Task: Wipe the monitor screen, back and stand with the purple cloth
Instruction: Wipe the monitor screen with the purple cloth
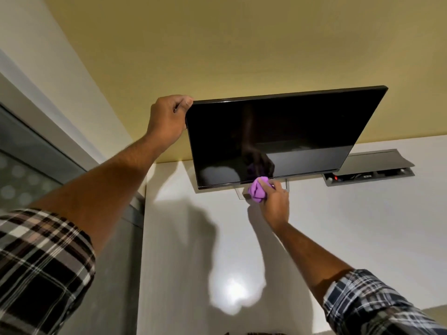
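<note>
White desk (338,226) | purple cloth (258,191) hides stand (287,184) | right hand (275,201) gripping

Warm indoor light falls from behind me, throwing soft shadows of my arms across the glossy white desk (338,226), where a bright glare patch blooms. The dark monitor screen (278,139) mirrors my right hand (275,204), and the wide lens bends the frame's edges.
</note>
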A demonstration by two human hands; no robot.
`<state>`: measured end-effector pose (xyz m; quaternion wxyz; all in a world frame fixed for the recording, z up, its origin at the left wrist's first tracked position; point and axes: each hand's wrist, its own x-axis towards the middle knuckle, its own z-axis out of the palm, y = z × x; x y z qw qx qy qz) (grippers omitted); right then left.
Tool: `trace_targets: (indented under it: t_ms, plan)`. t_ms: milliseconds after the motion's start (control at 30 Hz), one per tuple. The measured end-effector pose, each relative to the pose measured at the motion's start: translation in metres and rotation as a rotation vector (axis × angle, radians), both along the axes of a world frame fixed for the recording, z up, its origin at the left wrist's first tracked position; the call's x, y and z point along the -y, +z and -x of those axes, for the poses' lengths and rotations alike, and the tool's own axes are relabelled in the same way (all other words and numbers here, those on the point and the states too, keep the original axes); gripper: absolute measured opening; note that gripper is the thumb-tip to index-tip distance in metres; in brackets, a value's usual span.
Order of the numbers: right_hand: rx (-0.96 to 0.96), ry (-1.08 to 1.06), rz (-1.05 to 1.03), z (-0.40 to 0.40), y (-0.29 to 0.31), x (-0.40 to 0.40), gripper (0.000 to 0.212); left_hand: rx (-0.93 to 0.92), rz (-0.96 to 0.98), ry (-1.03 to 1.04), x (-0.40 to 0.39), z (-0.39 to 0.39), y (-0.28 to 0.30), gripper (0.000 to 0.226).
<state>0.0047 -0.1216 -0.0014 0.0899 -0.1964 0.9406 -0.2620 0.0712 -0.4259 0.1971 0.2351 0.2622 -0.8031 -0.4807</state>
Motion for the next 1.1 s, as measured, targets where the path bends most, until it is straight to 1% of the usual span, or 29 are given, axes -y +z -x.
trace_targets:
  t_ms: [33,100,200,300,367,433,467,533,567,600,633,667,733,767,833,867,900,933,1000,1033,1067,1100]
  plan:
    - [-0.015,-0.013,0.022,0.010,-0.004,-0.009,0.050,-0.006,-0.005,0.005,0.001,0.000,0.000,0.025]
    - [-0.039,-0.026,0.003,0.030,-0.009,-0.029,0.047,-0.012,-0.009,0.025,0.000,0.001,-0.001,0.022]
    - [-0.010,-0.135,0.009,0.054,0.005,-0.054,0.036,-0.013,-0.029,0.047,-0.003,0.002,-0.002,0.023]
    - [-0.014,-0.222,0.009,0.078,0.020,-0.076,0.038,-0.007,-0.055,0.064,-0.008,0.002,0.000,0.027]
    - [0.038,-0.314,0.018,0.098,0.025,-0.092,0.043,-0.014,-0.047,0.061,-0.013,0.002,0.001,0.027]
    - [0.101,-0.418,0.094,0.121,0.024,-0.104,0.046,-0.026,-0.044,0.064,-0.017,0.002,0.003,0.028]
    - [0.121,-0.464,0.167,0.130,0.022,-0.109,0.045,-0.034,-0.047,0.072,-0.019,0.002,0.004,0.028]
    - [0.199,-0.538,0.345,0.133,0.024,-0.110,0.038,-0.046,-0.061,0.098,-0.022,0.003,0.003,0.028]
    - [0.243,-0.540,0.431,0.124,0.037,-0.105,0.029,-0.048,-0.069,0.110,-0.023,0.003,0.003,0.028]
    - [0.277,-0.524,0.497,0.116,0.038,-0.096,0.018,-0.048,-0.080,0.119,-0.024,0.003,0.003,0.028]
    - [0.271,-0.493,0.533,0.105,0.043,-0.087,0.014,-0.048,-0.093,0.125,-0.024,0.003,0.002,0.028]
    - [0.271,-0.462,0.612,0.096,0.044,-0.075,0.017,-0.047,-0.109,0.132,-0.025,0.003,0.002,0.028]
    - [0.292,-0.473,0.679,0.073,0.056,-0.042,0.020,-0.048,-0.133,0.149,-0.028,0.004,0.003,0.027]
    - [0.302,-0.480,0.686,0.059,0.063,-0.025,0.024,-0.048,-0.139,0.163,-0.030,0.004,0.004,0.026]
    - [0.287,-0.457,0.688,0.033,0.066,0.008,0.041,-0.044,-0.143,0.196,-0.034,0.006,0.005,0.027]
    - [0.299,-0.396,0.651,0.020,0.068,0.020,0.037,-0.046,-0.152,0.209,-0.036,0.006,0.005,0.027]
    - [0.326,-0.296,0.626,0.009,0.068,0.030,0.026,-0.049,-0.163,0.221,-0.037,0.007,0.005,0.027]
    - [0.319,-0.176,0.610,0.005,0.061,0.034,0.020,-0.052,-0.175,0.231,-0.038,0.007,0.004,0.027]
    - [0.247,0.034,0.609,-0.004,0.066,0.032,0.016,-0.047,-0.198,0.247,-0.038,0.007,0.004,0.027]
    - [0.258,0.087,0.635,-0.002,0.068,0.024,0.017,-0.047,-0.208,0.256,-0.038,0.007,0.004,0.028]
    - [0.267,0.058,0.635,0.002,0.073,0.014,0.022,-0.045,-0.212,0.271,-0.039,0.008,0.004,0.029]
    - [0.262,-0.056,0.640,0.012,0.073,0.004,0.034,-0.041,-0.208,0.288,-0.039,0.008,0.004,0.029]
